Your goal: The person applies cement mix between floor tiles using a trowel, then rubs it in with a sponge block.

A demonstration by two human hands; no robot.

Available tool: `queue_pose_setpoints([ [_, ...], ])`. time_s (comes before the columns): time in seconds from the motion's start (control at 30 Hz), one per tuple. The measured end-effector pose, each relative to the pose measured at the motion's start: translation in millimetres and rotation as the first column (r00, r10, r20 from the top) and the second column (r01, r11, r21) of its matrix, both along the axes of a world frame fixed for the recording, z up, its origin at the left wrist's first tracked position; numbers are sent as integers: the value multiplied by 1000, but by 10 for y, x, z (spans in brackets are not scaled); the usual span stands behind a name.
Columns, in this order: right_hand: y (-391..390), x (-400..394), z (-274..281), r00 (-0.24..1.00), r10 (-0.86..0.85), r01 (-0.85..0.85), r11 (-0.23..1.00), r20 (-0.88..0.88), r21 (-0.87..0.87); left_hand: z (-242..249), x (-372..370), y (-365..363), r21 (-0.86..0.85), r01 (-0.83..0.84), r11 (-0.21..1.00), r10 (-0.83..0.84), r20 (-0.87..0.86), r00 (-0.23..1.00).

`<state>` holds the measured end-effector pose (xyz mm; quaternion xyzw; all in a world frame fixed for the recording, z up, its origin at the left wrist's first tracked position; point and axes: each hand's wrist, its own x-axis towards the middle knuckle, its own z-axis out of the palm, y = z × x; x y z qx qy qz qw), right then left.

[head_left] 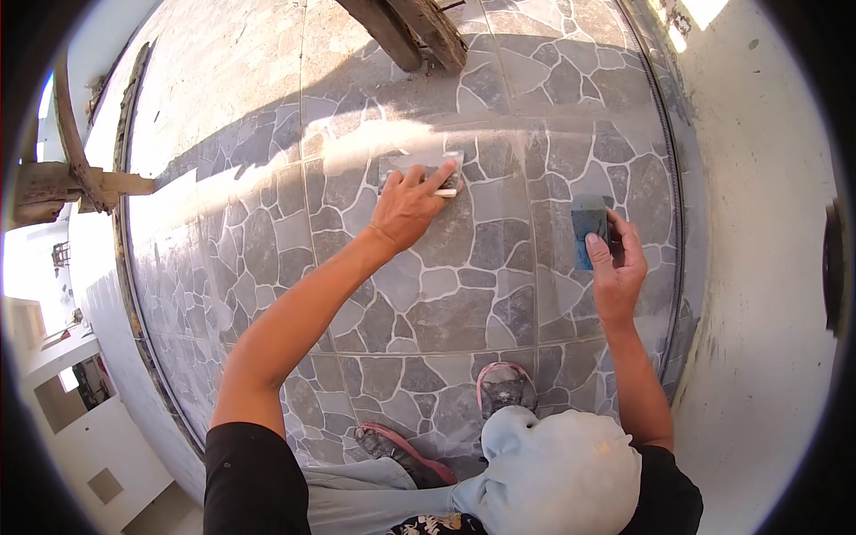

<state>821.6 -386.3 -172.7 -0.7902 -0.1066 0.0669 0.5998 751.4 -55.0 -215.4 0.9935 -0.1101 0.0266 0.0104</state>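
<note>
My left hand (pixel 406 209) presses a grey rectangular pad (pixel 419 168) flat against the stone-pattern tiled floor (pixel 464 294), fingers spread over its near edge. A pale smear of grout haze runs across the tiles around that pad. My right hand (pixel 617 267) holds a dark blue-grey rectangular block (pixel 588 227) upright on the tiles to the right, thumb and fingers wrapped round its near end. The two hands are about two tile widths apart.
My feet in pink-strapped sandals (pixel 504 385) stand on the tiles below the hands. A white plastered wall (pixel 767 267) runs along the right. Wooden planks (pixel 410 31) lie at the top. The floor's left edge (pixel 125 267) drops off beside a wooden post (pixel 62 187).
</note>
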Motion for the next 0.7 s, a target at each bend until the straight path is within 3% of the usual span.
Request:
queue_pose_setpoints([
  [0.1, 16, 28, -21, 1000, -25, 25, 1000, 18, 14, 80, 531, 326, 5, -301, 954, 299, 81, 951],
  [0.17, -9, 91, 15, 998, -67, 67, 996, -5, 53, 121, 559, -9, 21, -62, 998, 61, 30, 998],
  [0.2, -38, 110, 31, 997, -74, 73, 997, 18, 34, 107, 452, -284, 19, -51, 999, 51, 37, 998],
  [0.27, -81, 117, 39, 996, -88, 87, 996, 35, 12, 27, 147, -750, -34, 225, 974, -227, -51, 973],
  [0.3, -85, 134, 28, 995, -99, 98, 995, 18, 20, 35, 258, -682, -34, 227, 973, -229, -53, 972],
  [0.4, -117, 97, -14, 994, -111, 112, 993, -23, 37, -15, 901, -307, -50, -160, 986, 165, 128, 978],
  [0.43, -122, 129, -8, 994, -109, 111, 993, -32, 49, -37, 906, -358, -53, -156, 986, 162, 138, 977],
  [0.5, -183, 106, 41, 995, -92, 92, 996, 26, -8, 52, 784, -595, -3, 64, 998, -64, 9, 998],
  [0.57, -211, 105, 51, 994, -82, 86, 994, 66, -65, -7, 720, -646, 15, 127, 992, -127, -21, 992],
  [0.67, -191, 96, 5, 992, -95, 98, 995, 88, -33, 14, 1091, -244, -50, -158, 986, 162, 114, 980],
  [0.7, -185, 87, -7, 993, -108, 107, 994, 36, 19, 11, 1093, -290, -53, -153, 987, 158, 115, 981],
])
